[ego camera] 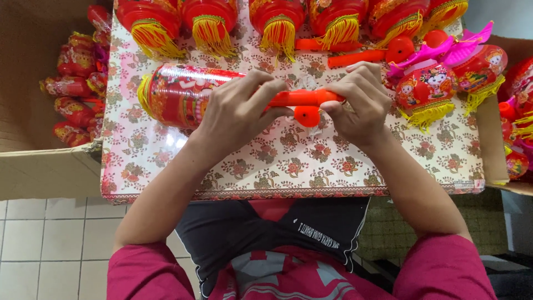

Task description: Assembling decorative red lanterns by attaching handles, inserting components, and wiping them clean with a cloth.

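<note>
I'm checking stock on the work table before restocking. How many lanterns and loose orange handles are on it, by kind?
Red lanterns with yellow tassels, top row: 6
Cylindrical red lantern held in both hands: 1
Pink-topped figure lanterns at the right: 2
Loose orange handles: 2
Total: 11

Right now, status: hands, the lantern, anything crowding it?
Left hand on red cylinder lantern, lying flat. Right hand grips orange handle stick at its end. Tasselled lanterns rowed behind, none touching.
</note>
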